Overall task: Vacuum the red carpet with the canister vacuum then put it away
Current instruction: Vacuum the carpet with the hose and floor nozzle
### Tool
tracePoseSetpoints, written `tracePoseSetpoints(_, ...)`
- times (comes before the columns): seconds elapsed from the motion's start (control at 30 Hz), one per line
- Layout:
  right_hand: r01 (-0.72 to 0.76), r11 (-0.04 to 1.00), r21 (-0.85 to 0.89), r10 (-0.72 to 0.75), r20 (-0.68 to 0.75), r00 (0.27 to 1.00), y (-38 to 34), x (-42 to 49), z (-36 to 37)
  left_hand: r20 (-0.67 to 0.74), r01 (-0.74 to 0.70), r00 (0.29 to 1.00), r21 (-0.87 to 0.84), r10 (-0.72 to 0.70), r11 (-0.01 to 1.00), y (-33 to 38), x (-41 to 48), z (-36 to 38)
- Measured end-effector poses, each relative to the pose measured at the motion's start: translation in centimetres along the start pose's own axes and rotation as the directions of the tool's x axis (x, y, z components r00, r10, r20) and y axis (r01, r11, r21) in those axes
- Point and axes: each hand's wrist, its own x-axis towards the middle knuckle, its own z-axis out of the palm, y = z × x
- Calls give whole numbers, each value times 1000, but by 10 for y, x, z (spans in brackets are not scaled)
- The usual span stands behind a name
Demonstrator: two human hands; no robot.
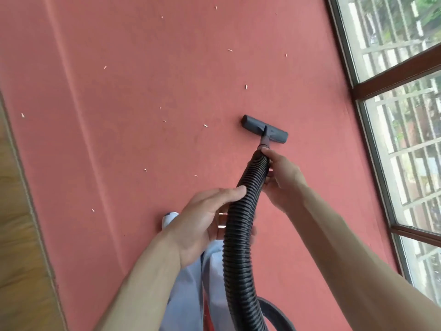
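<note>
Nozzle (265,129) of the vacuum, a flat grey T-shaped head, lies flat on the red carpet (143,80) towards the window side, joined by a short neck to a black ribbed hose (241,223) that curves back towards the person and out of the lower edge of the view. The canister itself is not in view. The right hand (281,180) is wrapped round the top of the hose just behind the neck. The left hand (205,220) holds the hose lower down, thumb over the ribs and fingers curled beneath it, so the two hands sit apart along the hose, both gripping it. Progress is judged to be early to middling: pale scraps (246,86) lie scattered ahead of and to the left of the nozzle, while the strip between the nozzle and the window (393,115) shows almost none. Most of the visible carpet is therefore left to cover, and putting the machine away has not begun. A long ridge runs down the carpet at left. Beyond its edge lies a wooden floor (19,211), and the person's pale trouser leg (188,283) shows below the left forearm.
</note>
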Motion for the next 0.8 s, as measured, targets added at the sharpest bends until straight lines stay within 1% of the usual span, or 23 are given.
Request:
tracePoseSetpoints(0.1, -9, 999, 38, 8, 25, 1000, 8, -30, 11, 70, -31, 997, 11, 30, 999, 5, -25, -7)
tracePoseSetpoints(0.23, -37, 999, -4, 37, 90, 995, 33, -57, 33, 47, -50, 998, -52, 53, 997, -12, -59, -32)
tracePoseSetpoints(0.33, -51, 994, -93, 63, 132, 989, 54, -59, 55, -24, -68, 998, -135, 65, 988, -34, -74, -55)
tracePoseSetpoints(0.47, -4, 975, -222, 29, 110, 994, 69, -51, 86, -194, -119, 978, -255, 70, 960, -48, -76, -69)
tracePoseSetpoints(0.53, 8, 967, -256, 19, 102, 995, 74, -47, 99, -239, -132, 969, -264, 68, 955, -49, -76, -74)
tracePoseSetpoints(0.6, 29, 962, -271, -2, 97, 995, 83, -47, 108, -258, -143, 963, -236, 80, 961, -50, -80, -85)
tracePoseSetpoints(0.63, 37, 962, -272, -11, 94, 995, 90, -50, 113, -254, -154, 963, -219, 96, 963, -50, -87, -92)
tracePoseSetpoints(0.7, 40, 963, -266, -18, 84, 996, 105, -62, 116, -186, -140, 976, -161, 109, 977, -53, -105, -108)
tracePoseSetpoints(0.8, 28, 966, -258, -12, 60, 998, 139, -89, 113, -79, -76, 994, -74, 70, 994, -66, -145, -133)
